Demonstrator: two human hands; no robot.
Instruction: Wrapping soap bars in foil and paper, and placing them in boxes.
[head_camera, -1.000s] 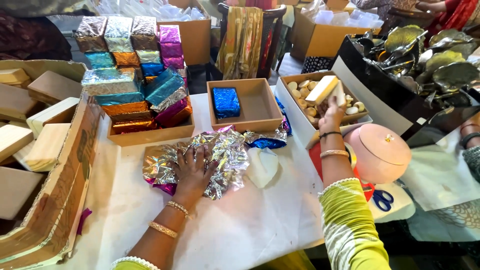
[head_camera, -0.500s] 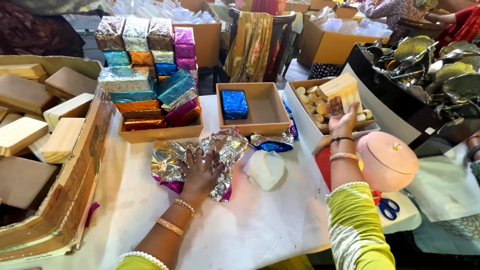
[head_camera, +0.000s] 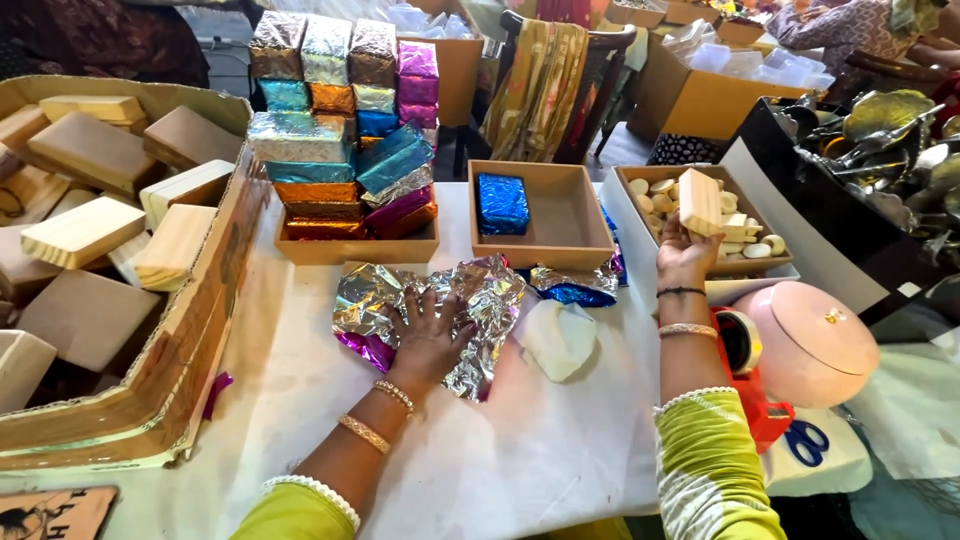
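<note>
Head view: the left hand (head_camera: 428, 338) lies flat, fingers spread, pressing on a crumpled sheet of silver foil (head_camera: 430, 305) near the middle of the table (head_camera: 500, 460), which is covered in white. A purple sheet peeks out under the foil's near left corner. The right hand (head_camera: 683, 258) is raised over the right edge of the table, its fingers closed around the lower end of a pale wooden block (head_camera: 699, 200), held upright above a tray of small wooden pieces (head_camera: 745, 245). Between the hands lies a white wad of paper (head_camera: 558, 338), just beside the foil, and behind it a scrap of blue foil (head_camera: 575, 290). Toward the far edge stands a shallow wooden box (head_camera: 575, 245) holding one blue-wrapped block (head_camera: 502, 203). Left of it, another box bears a stack of wrapped blocks (head_camera: 340, 130) in silver, blue, orange and purple. At the left edge a big cardboard box (head_camera: 190, 340) holds bare wooden blocks. By the right edge sit a pink round lid (head_camera: 815, 345), a red tape dispenser (head_camera: 750, 385) and blue-handled scissors (head_camera: 805, 442).
</note>
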